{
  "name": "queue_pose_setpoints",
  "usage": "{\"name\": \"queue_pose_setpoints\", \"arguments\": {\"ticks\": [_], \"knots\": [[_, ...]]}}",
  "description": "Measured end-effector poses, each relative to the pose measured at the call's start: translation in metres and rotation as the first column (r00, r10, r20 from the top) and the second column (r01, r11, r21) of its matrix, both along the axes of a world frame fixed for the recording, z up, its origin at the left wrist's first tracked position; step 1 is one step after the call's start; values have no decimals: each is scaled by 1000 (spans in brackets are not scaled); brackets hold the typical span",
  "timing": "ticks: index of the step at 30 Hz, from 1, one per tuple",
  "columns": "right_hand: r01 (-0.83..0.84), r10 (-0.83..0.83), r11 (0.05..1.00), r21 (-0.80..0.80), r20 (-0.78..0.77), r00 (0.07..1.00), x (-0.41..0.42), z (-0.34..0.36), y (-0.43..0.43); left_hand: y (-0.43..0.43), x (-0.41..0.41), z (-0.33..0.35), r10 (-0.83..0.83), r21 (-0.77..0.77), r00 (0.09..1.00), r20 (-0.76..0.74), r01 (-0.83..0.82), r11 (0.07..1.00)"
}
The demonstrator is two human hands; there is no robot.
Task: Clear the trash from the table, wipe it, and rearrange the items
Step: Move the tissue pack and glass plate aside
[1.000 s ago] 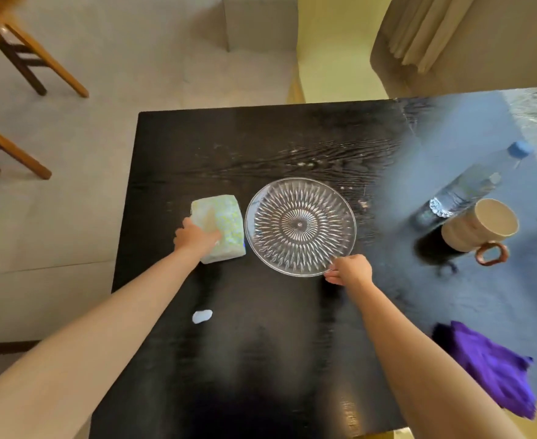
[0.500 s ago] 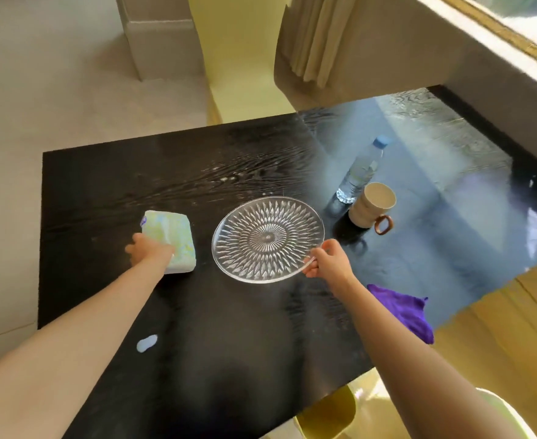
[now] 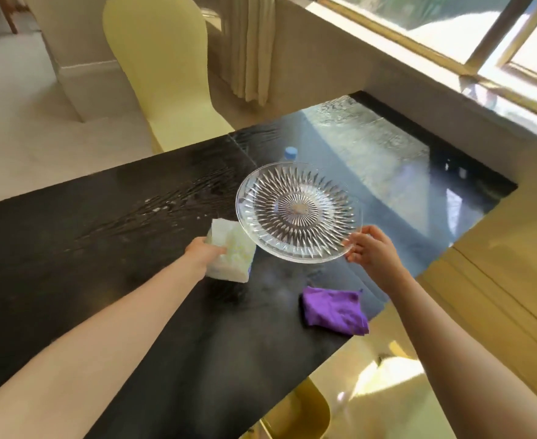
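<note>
Head view: right hand (image 3: pixel 373 253) pinches the glass plate (image 3: pixel 298 212) at its near rim; left hand (image 3: pixel 205 252) clasps the tissue pack (image 3: pixel 233 253) beside it.

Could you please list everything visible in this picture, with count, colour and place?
glass plate: one, clear, lifted over the table
tissue pack: one, white-green, left of the plate
cloth: one, purple, near table edge
bottle cap: one, blue, behind the plate
table: one, black
chairs: two, yellow, far and near side
left hand: on the tissue pack
right hand: pinching the plate's rim
</note>
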State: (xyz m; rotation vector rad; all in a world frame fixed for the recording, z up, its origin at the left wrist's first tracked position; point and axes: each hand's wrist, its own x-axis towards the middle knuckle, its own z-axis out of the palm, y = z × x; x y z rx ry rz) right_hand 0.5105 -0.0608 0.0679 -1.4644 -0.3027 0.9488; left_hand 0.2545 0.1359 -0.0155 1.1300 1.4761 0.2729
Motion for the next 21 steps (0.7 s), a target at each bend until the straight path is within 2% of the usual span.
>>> {"name": "queue_pose_setpoints", "arguments": {"ticks": [5, 11, 16, 21], "knots": [[138, -138, 990, -21, 17, 990, 52, -11, -35, -27, 60, -3, -85, -108, 996, 19, 87, 990], [297, -293, 951, -88, 48, 955, 84, -55, -67, -56, 129, -34, -179, -186, 984, 22, 180, 966], [406, -406, 900, -162, 35, 913, 93, -92, -70, -67, 161, -43, -174, -192, 984, 27, 176, 965], [475, -486, 851, -222, 5, 874, 101, -121, -61, -63, 182, -55, -114, -264, 988, 106, 138, 955]]}}
